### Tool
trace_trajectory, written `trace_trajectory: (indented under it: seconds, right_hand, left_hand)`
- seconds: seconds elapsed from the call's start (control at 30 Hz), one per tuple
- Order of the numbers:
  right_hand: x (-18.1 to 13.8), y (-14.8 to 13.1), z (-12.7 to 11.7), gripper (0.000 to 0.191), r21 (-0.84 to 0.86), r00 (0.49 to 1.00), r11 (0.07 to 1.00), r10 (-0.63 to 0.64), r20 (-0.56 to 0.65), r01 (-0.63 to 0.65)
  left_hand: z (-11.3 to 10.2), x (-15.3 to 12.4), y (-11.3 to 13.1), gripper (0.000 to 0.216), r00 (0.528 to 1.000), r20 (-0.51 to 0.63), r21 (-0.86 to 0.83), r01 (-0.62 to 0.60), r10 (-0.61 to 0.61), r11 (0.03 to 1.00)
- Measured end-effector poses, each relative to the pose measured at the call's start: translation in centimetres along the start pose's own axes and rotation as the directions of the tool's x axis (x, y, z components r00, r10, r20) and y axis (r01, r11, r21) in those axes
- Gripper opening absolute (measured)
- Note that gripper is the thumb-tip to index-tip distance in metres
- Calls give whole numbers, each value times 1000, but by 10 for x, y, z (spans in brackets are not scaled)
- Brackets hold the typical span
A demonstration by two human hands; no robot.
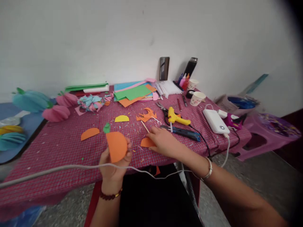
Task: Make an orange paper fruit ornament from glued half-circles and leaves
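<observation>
My left hand (115, 165) holds an orange paper half-circle (116, 146) upright above the front of the table, its fingers curled behind it. At the table's surface, my right hand (161, 141) has its thumb and fingers closed at the edge of another orange half-circle (146, 142); the fingers partly cover that piece. A thin wooden stick (144, 126) lies just beyond the right fingertips. To the left are a loose orange half-circle (90, 134) and a small green paper piece (107, 127). Farther back lies a yellow half-circle (121, 118).
A yellow glue gun (177, 117), scissors (163, 110) and a blue-black tool (184, 133) lie right of centre. Beyond them stand a paper cup (197, 98) and a white power bank (216, 121). A white cable (71, 167) crosses in front. Pink paper pumpkins (56, 113) sit left.
</observation>
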State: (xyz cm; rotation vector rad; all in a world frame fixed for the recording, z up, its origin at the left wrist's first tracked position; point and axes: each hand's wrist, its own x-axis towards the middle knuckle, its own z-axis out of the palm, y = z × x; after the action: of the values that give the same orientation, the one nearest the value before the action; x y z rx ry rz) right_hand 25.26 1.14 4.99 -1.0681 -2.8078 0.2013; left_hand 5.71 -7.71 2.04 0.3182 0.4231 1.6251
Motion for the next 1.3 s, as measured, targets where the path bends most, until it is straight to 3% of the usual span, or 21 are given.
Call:
trace_trajectory:
  seconds: [0.07, 0.13, 0.27, 0.4, 0.53, 0.7, 0.77, 0.83, 0.9, 0.97, 1.1, 1.3]
  right_hand:
    - [0, 4, -3, 27, -8, 1000, 1000, -16, 7, 16]
    - [-3, 20, -11, 27, 6, 998, 999, 49, -50, -49]
    - [-14, 79, -28, 42, -17, 901, 923, 371, -225, -384]
    - [-22, 128, -22, 45, -53, 868, 872, 475, -142, -486]
    - [-18, 140, -9, 33, -9, 865, 869, 490, -109, -494]
    - [-25, 124, -26, 25, 125, 844, 885, 466, -264, -449]
    - [-38, 107, -37, 29, 198, 834, 889, 457, -310, -413]
    - [-54, 80, -44, 32, 317, 856, 886, 429, -289, -337]
    - [-67, 50, -48, 33, 670, 916, 729, 351, -196, -136]
    - [-74, 21, -52, 31, 804, 954, 595, 250, -165, -17]
    - [-74, -9, -59, 29, 846, 969, 529, 161, -185, 74]
    - [-74, -6, -58, 21, 819, 973, 558, 85, -213, 131]
  left_hand:
    - [1, -1, -4, 31, 999, 22, -20, 35, -35, 999]
    - [3, -2, -7, 28, 998, 36, -48, 51, -49, 998]
    - [1, 0, -13, 27, 991, 78, -81, 116, -110, 990]
    - [-4, 1, -21, 20, 975, 78, -77, 214, -208, 974]
    - [-3, -3, -25, 22, 976, 55, -34, 214, -212, 976]
    - [0, -4, -30, 29, 991, 41, 78, 125, -129, 989]
    - [1, -2, -35, 33, 997, 23, 105, 70, -72, 992]
    - [5, -1, -41, 32, 1000, 11, 118, 22, -24, 993]
    - [11, -1, -45, 29, 1000, 11, 139, -8, 7, 990]
    - [17, -3, -47, 27, 1000, 16, 173, -18, 15, 985]
    - [24, -8, -45, 26, 998, 63, 182, -5, -6, 983]
    - [20, -11, -47, 31, 992, 116, 152, 33, -51, 988]
